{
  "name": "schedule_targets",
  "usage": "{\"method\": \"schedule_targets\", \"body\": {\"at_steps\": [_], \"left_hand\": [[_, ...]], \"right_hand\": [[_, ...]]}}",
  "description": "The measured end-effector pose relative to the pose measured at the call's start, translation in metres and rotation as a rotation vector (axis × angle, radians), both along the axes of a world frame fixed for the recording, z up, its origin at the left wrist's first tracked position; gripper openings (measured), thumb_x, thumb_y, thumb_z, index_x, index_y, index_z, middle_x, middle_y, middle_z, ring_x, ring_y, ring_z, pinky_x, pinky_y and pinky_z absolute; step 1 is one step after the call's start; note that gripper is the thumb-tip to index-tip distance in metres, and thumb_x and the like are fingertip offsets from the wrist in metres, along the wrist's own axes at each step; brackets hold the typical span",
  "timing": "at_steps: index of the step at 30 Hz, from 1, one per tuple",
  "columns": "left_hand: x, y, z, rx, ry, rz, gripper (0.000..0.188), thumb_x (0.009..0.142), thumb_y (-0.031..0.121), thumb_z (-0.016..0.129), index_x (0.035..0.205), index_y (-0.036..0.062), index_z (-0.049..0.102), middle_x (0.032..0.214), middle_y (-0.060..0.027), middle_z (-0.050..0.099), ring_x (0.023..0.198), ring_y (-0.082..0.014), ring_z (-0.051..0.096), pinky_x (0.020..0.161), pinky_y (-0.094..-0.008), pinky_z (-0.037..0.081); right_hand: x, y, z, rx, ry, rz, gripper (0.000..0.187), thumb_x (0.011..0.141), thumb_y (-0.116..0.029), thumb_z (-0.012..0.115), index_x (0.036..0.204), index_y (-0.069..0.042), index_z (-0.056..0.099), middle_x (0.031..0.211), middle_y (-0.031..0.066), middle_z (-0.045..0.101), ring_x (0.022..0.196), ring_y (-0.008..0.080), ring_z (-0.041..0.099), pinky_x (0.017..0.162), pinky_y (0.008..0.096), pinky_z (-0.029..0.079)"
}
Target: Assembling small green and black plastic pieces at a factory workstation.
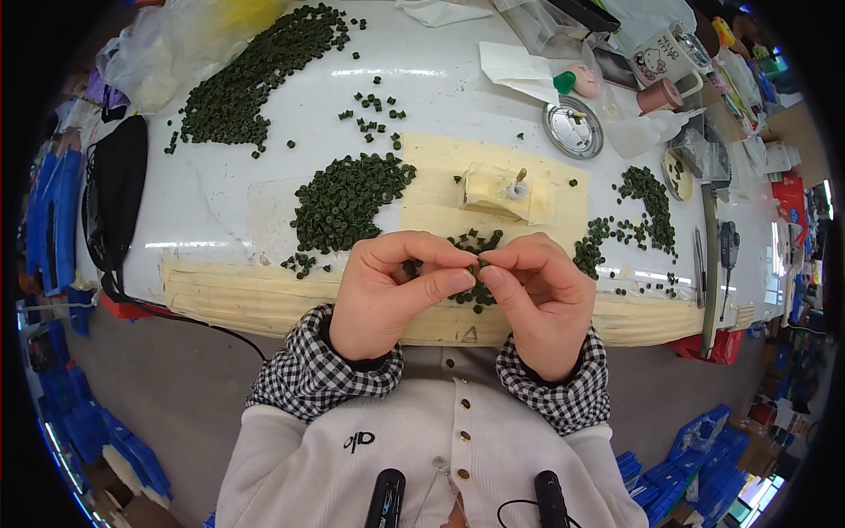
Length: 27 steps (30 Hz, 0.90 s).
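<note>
My left hand [380, 295] and my right hand [550, 308] meet at the table's front edge, thumbs and forefingers pinched together. Between the fingertips is a small dark green part [478, 266], mostly hidden by the fingers, so its exact shape is unclear. Behind and below the fingertips lies a loose cluster of the same parts [480, 297]. A larger heap of small dark green parts [348, 202] sits just beyond my left hand. Farther back, a tape-covered block [502, 195] with a short upright peg rests on a yellowish sheet [427, 167].
A big pile of green parts [238, 92] spreads at the far left beside a plastic bag [163, 62]. More parts [647, 198] lie scattered at right. A round metal lid [572, 128], a white mug [662, 62] and a black mask [114, 198] are also on the table.
</note>
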<state>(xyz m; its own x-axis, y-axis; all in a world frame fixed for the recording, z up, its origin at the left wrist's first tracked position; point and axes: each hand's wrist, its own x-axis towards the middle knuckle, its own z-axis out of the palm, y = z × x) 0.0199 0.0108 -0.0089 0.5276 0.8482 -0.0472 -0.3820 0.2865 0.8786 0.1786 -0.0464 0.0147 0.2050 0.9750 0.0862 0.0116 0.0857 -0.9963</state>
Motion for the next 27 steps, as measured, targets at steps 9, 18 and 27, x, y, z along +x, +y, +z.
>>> {"method": "schedule_targets", "body": {"at_steps": [9,18,27], "left_hand": [[0.0002,-0.0016,0.0027,0.005,0.035,0.06,0.014,0.079,-0.001,0.068,0.093,-0.001,0.067,0.084,-0.0045,0.067,0.074,-0.0051,0.057,0.067,-0.0181,0.045],[-0.0009,0.0,0.0035,-0.069,0.015,0.052,0.012,0.082,0.001,0.066,0.094,-0.0012,0.067,0.089,-0.0074,0.068,0.08,-0.0082,0.061,0.071,-0.0199,0.049],[-0.0021,0.0001,0.0074,0.107,0.11,0.067,0.016,0.083,0.001,0.064,0.099,-0.0017,0.066,0.091,-0.0067,0.068,0.079,-0.0068,0.059,0.071,-0.0194,0.048]], "right_hand": [[-0.004,-0.0005,-0.0044,0.093,-0.092,-0.023,0.015,0.08,0.004,0.064,0.095,0.003,0.065,0.085,0.0083,0.061,0.076,0.0139,0.058,0.068,0.0234,0.046],[-0.0049,-0.0053,0.0014,0.131,-0.283,0.01,0.024,0.08,0.005,0.063,0.104,0.001,0.066,0.088,0.0097,0.061,0.076,0.0151,0.058,0.068,0.0236,0.047],[-0.0032,-0.0059,0.0001,0.179,-0.333,0.027,0.027,0.079,0.005,0.064,0.105,0.001,0.066,0.087,0.0098,0.061,0.075,0.0156,0.058,0.066,0.0232,0.047]]}}
